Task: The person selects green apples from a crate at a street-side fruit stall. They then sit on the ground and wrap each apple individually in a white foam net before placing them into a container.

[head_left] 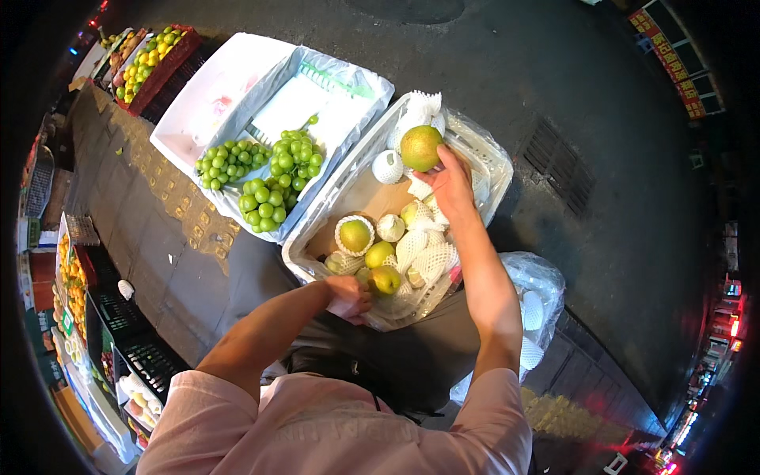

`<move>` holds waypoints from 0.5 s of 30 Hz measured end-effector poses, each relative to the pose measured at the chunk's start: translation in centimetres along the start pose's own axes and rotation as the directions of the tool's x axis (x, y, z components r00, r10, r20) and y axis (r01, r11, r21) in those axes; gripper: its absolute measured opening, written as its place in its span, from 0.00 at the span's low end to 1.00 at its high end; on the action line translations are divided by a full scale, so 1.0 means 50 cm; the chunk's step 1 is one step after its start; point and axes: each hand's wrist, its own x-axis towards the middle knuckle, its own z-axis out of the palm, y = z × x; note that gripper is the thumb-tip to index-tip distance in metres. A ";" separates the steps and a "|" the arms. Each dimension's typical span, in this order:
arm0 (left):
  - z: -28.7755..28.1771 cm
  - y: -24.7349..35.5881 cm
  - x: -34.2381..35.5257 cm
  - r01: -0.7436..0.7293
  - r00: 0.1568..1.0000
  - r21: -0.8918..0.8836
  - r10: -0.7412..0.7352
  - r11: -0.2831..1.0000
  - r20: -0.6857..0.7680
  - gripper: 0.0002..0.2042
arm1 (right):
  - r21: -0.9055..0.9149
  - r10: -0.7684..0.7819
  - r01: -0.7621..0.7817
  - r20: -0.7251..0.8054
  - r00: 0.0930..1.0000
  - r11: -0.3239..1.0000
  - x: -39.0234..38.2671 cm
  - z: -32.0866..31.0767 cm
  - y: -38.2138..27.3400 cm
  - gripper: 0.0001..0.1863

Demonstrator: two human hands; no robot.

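My right hand (453, 188) grips a round yellow-green pear (421, 148) over the far end of a white plastic crate (299, 252). Below it in the crate lie pears in white foam nets (427, 257), one netted pear (354, 235) with its top showing, and bare pears (385, 279). An empty-looking foam net (388, 167) sits by the held fruit. My left hand (348, 296) is closed at the near left corner of the crate, with something pale and thin under its fingers that I cannot make out.
Left of the crate, a white foam box (188, 131) lined with plastic holds green grapes (273, 178). A clear bag of foam nets (532, 310) lies at right. Citrus crates (162, 67) stand far left; a fruit stall (75, 277) lines the left. A drain grate (556, 166) is at right.
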 end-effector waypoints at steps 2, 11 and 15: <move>0.002 0.002 -0.003 -0.006 1.000 0.002 0.006 1.000 -0.001 0.20 | 0.190 0.108 -0.117 0.059 0.992 0.975 -0.045 0.050 -0.013 0.27; 0.005 0.002 0.001 -0.045 0.999 0.086 0.046 0.995 -0.011 0.20 | 0.240 -0.069 -0.005 0.300 0.952 0.971 -0.221 0.137 -0.048 0.25; -0.004 0.011 0.004 -0.019 1.000 0.081 0.017 0.996 0.020 0.20 | -0.107 -0.221 0.259 0.274 0.936 0.960 -0.266 0.152 -0.068 0.35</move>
